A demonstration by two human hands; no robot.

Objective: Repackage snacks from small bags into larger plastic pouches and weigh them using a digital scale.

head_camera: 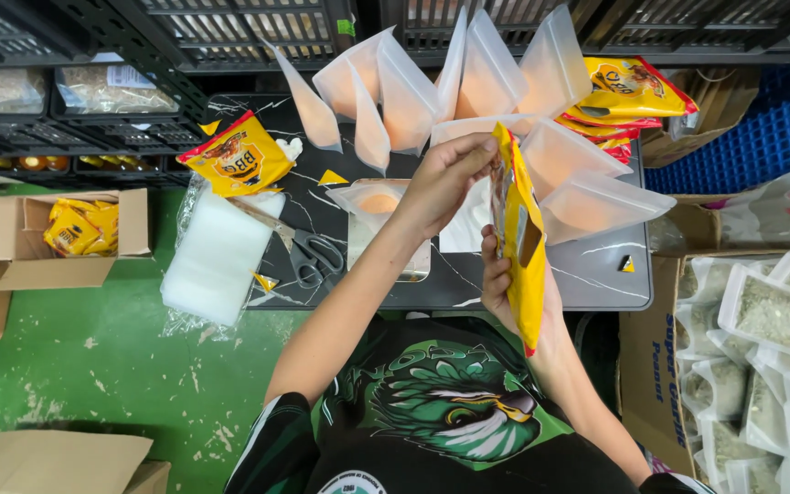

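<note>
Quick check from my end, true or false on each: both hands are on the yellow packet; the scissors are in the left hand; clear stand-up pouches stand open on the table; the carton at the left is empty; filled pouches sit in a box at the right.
1. Both hands hold the yellow packet. True: the left hand pinches its top and the right hand grips its side.
2. The scissors are in the left hand. False: they lie on the table.
3. Clear pouches stand open on the table. True.
4. The carton at the left is empty. False: it holds yellow packets.
5. Filled pouches sit in a box at the right. True.
</note>
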